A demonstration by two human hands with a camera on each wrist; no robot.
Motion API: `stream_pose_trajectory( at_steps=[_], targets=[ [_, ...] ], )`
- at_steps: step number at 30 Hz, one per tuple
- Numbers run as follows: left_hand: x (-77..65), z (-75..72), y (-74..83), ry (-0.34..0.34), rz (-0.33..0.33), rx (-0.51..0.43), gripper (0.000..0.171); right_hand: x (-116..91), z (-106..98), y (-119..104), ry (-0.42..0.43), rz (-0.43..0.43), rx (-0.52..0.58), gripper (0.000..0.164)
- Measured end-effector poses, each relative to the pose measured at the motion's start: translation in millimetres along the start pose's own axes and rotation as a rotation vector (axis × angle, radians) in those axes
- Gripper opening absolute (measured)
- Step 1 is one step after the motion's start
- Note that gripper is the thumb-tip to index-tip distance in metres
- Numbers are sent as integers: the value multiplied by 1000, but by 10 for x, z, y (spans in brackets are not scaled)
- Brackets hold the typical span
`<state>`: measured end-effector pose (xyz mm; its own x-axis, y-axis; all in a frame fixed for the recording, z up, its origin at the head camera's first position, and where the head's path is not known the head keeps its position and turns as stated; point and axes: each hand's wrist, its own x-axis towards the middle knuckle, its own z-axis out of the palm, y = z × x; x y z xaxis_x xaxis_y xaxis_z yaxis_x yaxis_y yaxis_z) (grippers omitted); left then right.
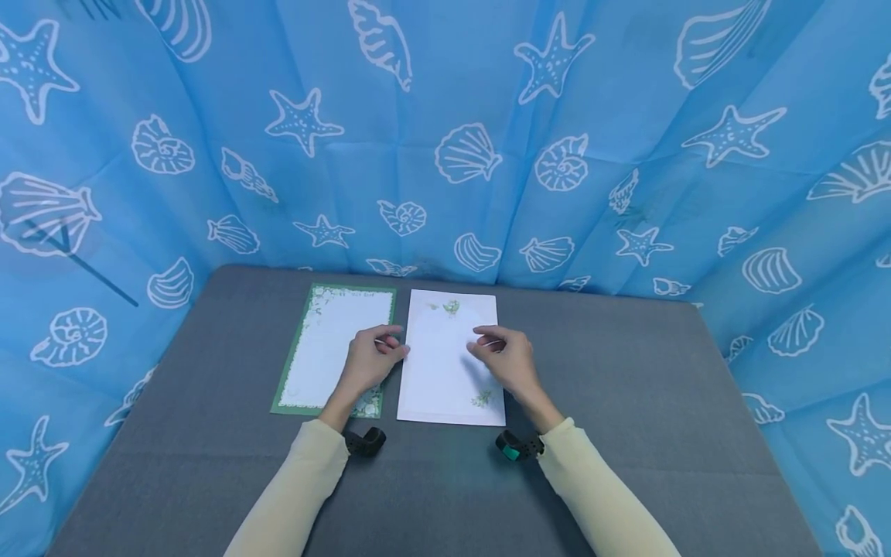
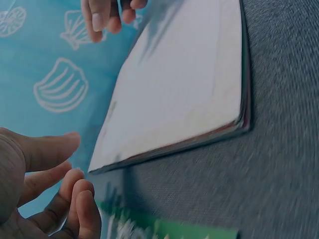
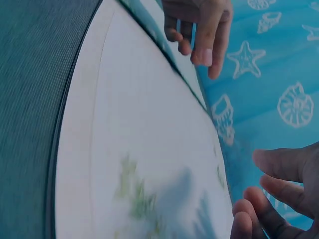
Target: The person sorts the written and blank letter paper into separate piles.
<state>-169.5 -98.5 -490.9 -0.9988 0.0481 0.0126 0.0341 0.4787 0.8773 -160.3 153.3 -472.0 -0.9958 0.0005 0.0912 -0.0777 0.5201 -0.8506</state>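
A stack of white paper sheets (image 1: pixel 445 363) with small green leaf prints lies in the middle of the table. In the left wrist view several layers show along the stack's edge (image 2: pixel 199 133). Left of it lies a white sheet with a green leafy border (image 1: pixel 327 348). My left hand (image 1: pixel 372 360) hovers above the gap between the two, fingers loosely bent and holding nothing. Over the right part of the stack hangs my right hand (image 1: pixel 511 362), also with nothing in it, thumb and fingertips apart in the right wrist view.
A grey cloth covers the table (image 1: pixel 626 418). Behind it and at both sides hangs a blue curtain (image 1: pixel 431 100) with white shells and starfish. Each wrist carries a black band, the left band (image 1: pixel 365 442) and the right band (image 1: pixel 518 446).
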Motion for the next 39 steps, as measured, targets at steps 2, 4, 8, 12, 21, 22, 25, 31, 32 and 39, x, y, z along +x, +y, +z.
stream_pose_trajectory(
  at_steps=[2,4,8,12,21,22,25,31,32,39],
  targets=[
    [5,47,8,-1,13,16,39,-6,-44,66,7,2,-16,32],
    [9,87,23,-2,18,34,40,-12,-83,125,12,8,-36,32],
    [16,146,43,1,11,68,42,-23,-147,204,15,38,-85,34],
    [20,178,56,18,-3,114,45,-16,-183,265,15,66,-134,37],
    [42,213,78,-1,-65,170,53,2,-182,305,-7,123,-229,45],
    [46,217,79,-3,-70,171,53,2,-178,307,-12,128,-233,46],
    [52,229,78,-11,-73,179,53,5,-163,312,-24,132,-248,49],
    [51,244,74,-22,-73,200,52,-5,-145,316,-25,113,-270,48],
    [49,245,75,-21,-73,203,52,-6,-145,317,-25,112,-268,48],
    [29,254,86,-9,-72,203,52,-18,-157,322,-22,100,-249,46]
  ],
)
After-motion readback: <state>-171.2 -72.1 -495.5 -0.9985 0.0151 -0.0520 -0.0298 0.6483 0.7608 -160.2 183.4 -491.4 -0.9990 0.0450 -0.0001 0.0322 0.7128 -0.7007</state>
